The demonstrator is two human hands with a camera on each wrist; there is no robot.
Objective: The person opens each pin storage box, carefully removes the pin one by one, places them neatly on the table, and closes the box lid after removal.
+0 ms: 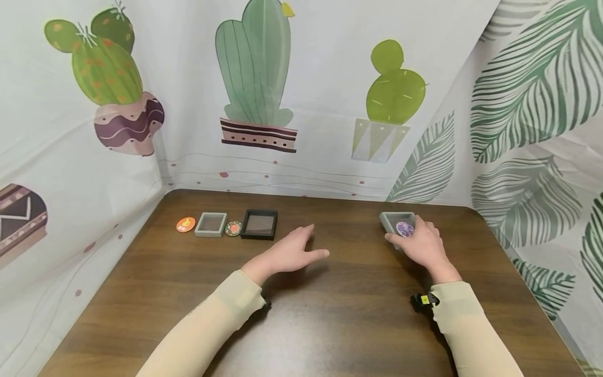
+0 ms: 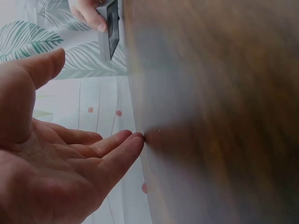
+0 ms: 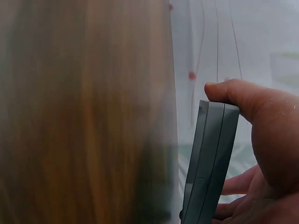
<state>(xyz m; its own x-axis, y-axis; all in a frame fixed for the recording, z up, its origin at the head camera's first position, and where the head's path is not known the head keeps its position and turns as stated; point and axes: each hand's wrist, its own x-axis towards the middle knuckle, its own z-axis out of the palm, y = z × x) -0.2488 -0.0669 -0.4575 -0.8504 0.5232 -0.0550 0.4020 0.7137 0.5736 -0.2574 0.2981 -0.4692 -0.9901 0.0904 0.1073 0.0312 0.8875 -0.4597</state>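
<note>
At the table's right side my right hand (image 1: 422, 242) grips a grey square frame (image 1: 388, 222) by its edges. A round purple patterned disc (image 1: 404, 229) shows within this frame; whether it lies inside or behind the clear pane I cannot tell. The right wrist view shows the thumb against one edge of the grey frame (image 3: 210, 158), which is held up off the table. My left hand (image 1: 289, 251) hovers above the middle of the table, fingers extended and thumb apart. Nothing is in its palm (image 2: 60, 172). Nearest to it stands a black square frame (image 1: 259, 225).
Left of the black frame lie a round floral disc (image 1: 233, 228), another grey frame (image 1: 211, 224) and an orange disc (image 1: 186, 224), in a row on the brown wooden table (image 1: 339, 314). Behind the table hangs a white cloth (image 1: 325, 104) with cactus and leaf prints.
</note>
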